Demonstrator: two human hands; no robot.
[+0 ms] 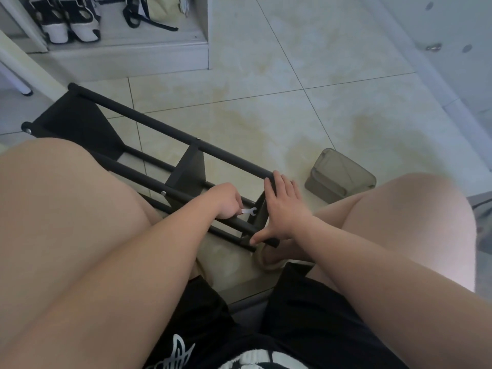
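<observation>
A black metal rack frame (pixel 149 121) lies on its side on the tiled floor between my knees. My left hand (pixel 226 201) grips a small white flat wrench (pixel 250 211), whose open jaw points at the rack's near end panel (pixel 259 214). My right hand (pixel 282 206) lies spread over that near end of the rack, its fingers reaching up to the top tube and its thumb pressing on a lower tube end (pixel 273 242).
A grey-green plastic box (pixel 340 177) lies tilted on the floor just right of the rack. A low shelf unit (pixel 127 53) at the top left holds black-and-white shoes (pixel 69 20) and a bag. My bare knees flank the work area.
</observation>
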